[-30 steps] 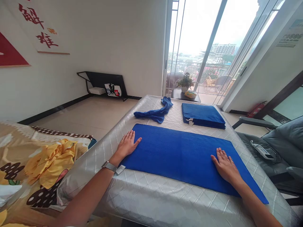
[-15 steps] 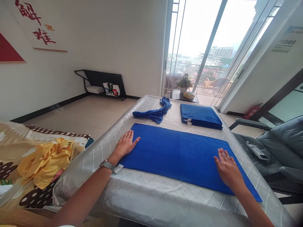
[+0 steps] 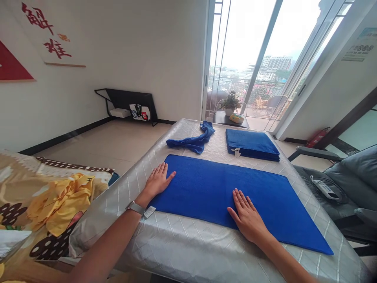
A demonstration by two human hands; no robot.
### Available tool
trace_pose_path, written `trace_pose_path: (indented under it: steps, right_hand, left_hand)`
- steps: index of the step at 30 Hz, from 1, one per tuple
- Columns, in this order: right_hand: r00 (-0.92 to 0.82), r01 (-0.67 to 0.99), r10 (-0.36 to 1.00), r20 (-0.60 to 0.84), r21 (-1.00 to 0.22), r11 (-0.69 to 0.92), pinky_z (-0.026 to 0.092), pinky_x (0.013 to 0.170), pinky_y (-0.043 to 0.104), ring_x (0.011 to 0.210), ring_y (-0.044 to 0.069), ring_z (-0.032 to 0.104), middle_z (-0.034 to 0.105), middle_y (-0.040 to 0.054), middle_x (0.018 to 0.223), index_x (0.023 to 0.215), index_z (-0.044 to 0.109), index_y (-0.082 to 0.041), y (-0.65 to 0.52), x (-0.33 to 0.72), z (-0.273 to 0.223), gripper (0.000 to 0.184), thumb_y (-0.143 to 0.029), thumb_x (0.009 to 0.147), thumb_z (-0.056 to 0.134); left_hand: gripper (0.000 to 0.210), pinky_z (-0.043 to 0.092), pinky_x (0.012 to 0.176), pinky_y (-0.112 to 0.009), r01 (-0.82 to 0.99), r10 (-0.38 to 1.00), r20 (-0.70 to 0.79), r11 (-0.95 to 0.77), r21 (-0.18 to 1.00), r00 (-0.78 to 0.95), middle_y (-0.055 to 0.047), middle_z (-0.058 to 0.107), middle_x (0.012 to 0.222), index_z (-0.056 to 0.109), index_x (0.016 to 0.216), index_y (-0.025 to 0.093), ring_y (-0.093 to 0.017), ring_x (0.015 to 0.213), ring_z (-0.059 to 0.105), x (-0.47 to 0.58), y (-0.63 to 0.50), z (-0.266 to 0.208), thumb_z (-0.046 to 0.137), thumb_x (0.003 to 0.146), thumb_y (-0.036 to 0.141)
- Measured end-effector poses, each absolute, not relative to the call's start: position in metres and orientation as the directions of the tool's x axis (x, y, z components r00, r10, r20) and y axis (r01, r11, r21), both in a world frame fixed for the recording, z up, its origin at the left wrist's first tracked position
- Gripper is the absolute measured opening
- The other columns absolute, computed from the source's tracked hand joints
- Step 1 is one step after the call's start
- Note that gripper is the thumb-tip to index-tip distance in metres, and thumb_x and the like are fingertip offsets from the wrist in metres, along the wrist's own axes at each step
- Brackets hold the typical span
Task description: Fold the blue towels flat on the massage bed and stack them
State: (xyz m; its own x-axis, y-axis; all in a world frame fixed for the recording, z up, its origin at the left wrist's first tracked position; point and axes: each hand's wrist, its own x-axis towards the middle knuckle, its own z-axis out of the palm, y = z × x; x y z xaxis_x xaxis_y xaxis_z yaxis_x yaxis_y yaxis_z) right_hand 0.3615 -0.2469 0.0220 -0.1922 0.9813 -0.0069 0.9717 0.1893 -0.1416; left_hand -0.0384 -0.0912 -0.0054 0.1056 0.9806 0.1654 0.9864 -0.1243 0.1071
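A blue towel (image 3: 203, 188) lies flat and smooth across the silver quilted table cover (image 3: 188, 245), with a white label (image 3: 149, 212) at its near left corner. My left hand (image 3: 157, 180) rests on the towel's left edge, fingers stretched out and thumb apart. Near the middle of the towel, my right hand (image 3: 246, 214) lies palm down with its fingers straight. Neither hand grips anything. Beyond the towel are a crumpled blue towel (image 3: 196, 141) and, to its right, a stack of folded blue towels (image 3: 251, 143) with white labels showing.
On the left, yellow clothing (image 3: 63, 200) lies on a patterned bedspread (image 3: 17, 173). A grey armchair (image 3: 353, 177) stands at the right with a power strip (image 3: 325, 188) on its seat. Behind the table, a potted plant (image 3: 231, 103) stands before the glass doors.
My right hand has slid left over the towel, from near its right end to about the middle. The left hand stays at the left edge. The view has shifted slightly.
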Motion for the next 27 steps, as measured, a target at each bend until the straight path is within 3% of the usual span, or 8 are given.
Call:
trace_pose_path:
  steps: [6,11,19,23,27]
  right_hand:
    - [0.07,0.997,0.996,0.057,-0.036,-0.068,0.013,0.126,0.047,0.155,0.023,0.015,0.025,0.0109,0.167,0.161,0.024,-0.01,-0.271,0.472,-0.002,0.082,-0.062,0.098,0.014]
    - [0.274,0.961,0.958,0.088,-0.064,-0.269,0.017,0.125,0.049,0.154,0.027,0.018,0.027,0.0162,0.166,0.159,0.025,-0.002,-0.288,0.559,-0.016,0.091,-0.062,0.093,0.008]
    - [0.292,0.955,0.949,0.117,-0.09,-0.282,0.02,0.124,0.052,0.153,0.029,0.022,0.029,0.0183,0.164,0.157,0.028,0.0,-0.29,0.57,-0.021,0.092,-0.062,0.092,0.009]
    - [0.274,0.961,0.956,0.106,-0.067,-0.269,0.02,0.124,0.051,0.153,0.03,0.022,0.03,0.018,0.164,0.156,0.031,-0.001,-0.29,0.57,-0.02,0.088,-0.058,0.092,0.012]
    - [0.291,0.956,0.95,0.11,-0.081,-0.283,0.021,0.123,0.052,0.153,0.03,0.023,0.032,0.0182,0.163,0.156,0.032,-0.002,-0.29,0.568,-0.02,0.086,-0.056,0.092,0.014]
  left_hand:
    - [0.087,0.019,0.125,-0.046,0.988,0.987,0.129,-0.112,0.109,0.098,-0.02,0.026,0.164,0.026,0.157,0.001,-0.028,0.152,0.024,-0.037,-0.093,-0.001,0.015,0.1,0.066]
    - [0.087,0.016,0.126,-0.046,0.989,0.99,0.1,-0.105,0.104,0.095,-0.02,0.023,0.164,0.023,0.157,-0.001,-0.028,0.153,0.022,-0.036,-0.095,0.003,0.016,0.101,0.065]
    - [0.081,0.016,0.125,-0.048,0.992,0.962,0.251,-0.123,0.032,0.111,-0.022,0.025,0.164,0.028,0.156,-0.001,-0.03,0.153,0.023,-0.03,-0.101,0.014,0.022,0.102,0.059]
    - [0.075,0.019,0.125,-0.047,0.963,0.924,0.287,-0.268,0.021,0.251,-0.02,0.027,0.164,0.034,0.155,0.002,-0.029,0.153,0.023,-0.004,-0.113,0.026,0.021,0.104,0.056]
    - [0.07,0.023,0.124,-0.044,0.84,0.83,0.231,-0.536,0.08,0.508,-0.013,0.032,0.163,0.035,0.156,0.013,-0.025,0.152,0.025,0.06,-0.139,0.035,0.02,0.105,0.058]
